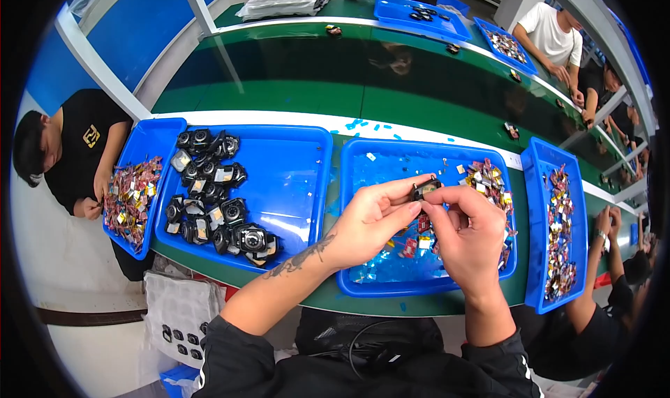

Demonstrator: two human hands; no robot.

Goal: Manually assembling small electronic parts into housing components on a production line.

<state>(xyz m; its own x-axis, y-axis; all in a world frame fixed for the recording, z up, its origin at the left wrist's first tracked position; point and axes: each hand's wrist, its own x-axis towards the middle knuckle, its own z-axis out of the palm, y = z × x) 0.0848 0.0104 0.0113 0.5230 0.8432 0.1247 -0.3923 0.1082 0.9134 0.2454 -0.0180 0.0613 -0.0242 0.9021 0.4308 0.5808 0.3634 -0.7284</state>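
Over the blue tray (363, 291) in front of me, both hands meet at a small black housing (426, 187) with a pale inner face. My left hand (373, 223) is closed, gripping its left side between thumb and fingers. My right hand (469, 234) pinches at the lower right edge of the same housing; whether a smaller part sits between those fingertips is hidden. Small red, silver and yellow parts (486, 178) lie in the tray under and beyond my right hand, with blue scraps on its floor.
To the left, a blue tray (296, 189) holds several black camera-like units (227, 213). Narrower blue trays of small parts stand at far left (157, 136) and right (536, 258). A green conveyor belt (293, 84) runs behind. Co-workers sit at the left, right and opposite side.
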